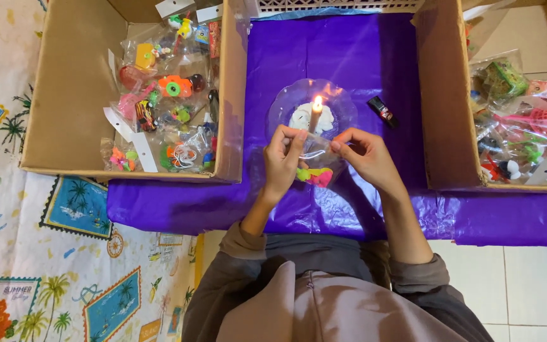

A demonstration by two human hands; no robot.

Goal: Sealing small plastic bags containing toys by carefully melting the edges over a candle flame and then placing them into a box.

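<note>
A small clear plastic bag (314, 166) with bright pink, yellow and green toys inside sits at the centre of the frame, stretched between both hands just below a lit candle (315, 114). The left hand (282, 161) is closed in a pinch on the bag's upper left edge, and the right hand (365, 155) is closed in a pinch on its upper right edge, so the top edge is held taut close to the flame (probably to let the heat reach the plastic). The candle stands on a clear glass plate (343, 101) that catches its wax. A small black lighter (383, 111) lies just right of the plate on the purple sheet (349, 50). Cardboard boxes at the upper left (74, 88) and right (444, 95) hold many similar bagged toys.
</note>
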